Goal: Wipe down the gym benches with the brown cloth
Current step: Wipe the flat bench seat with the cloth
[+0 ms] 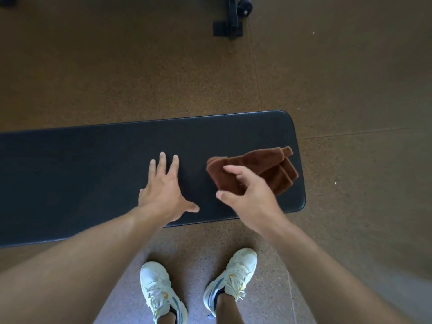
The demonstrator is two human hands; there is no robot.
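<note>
The black padded gym bench (93, 174) runs across the view from the left edge to its rounded right end. A folded brown cloth (278, 169) lies on the pad near that right end. My right hand (247, 197) is over the cloth's near left part, its fingers loosely curled and its thumb out to the left, apart from the cloth. No finger plainly grips the cloth. My left hand (163, 190) is spread with straight fingers on or just above the pad, left of the cloth.
Speckled brown rubber floor (350, 90) surrounds the bench. The black foot and wheel of another machine (231, 22) stand at the top centre. My two white trainers (198, 288) are on the floor just in front of the bench's near edge.
</note>
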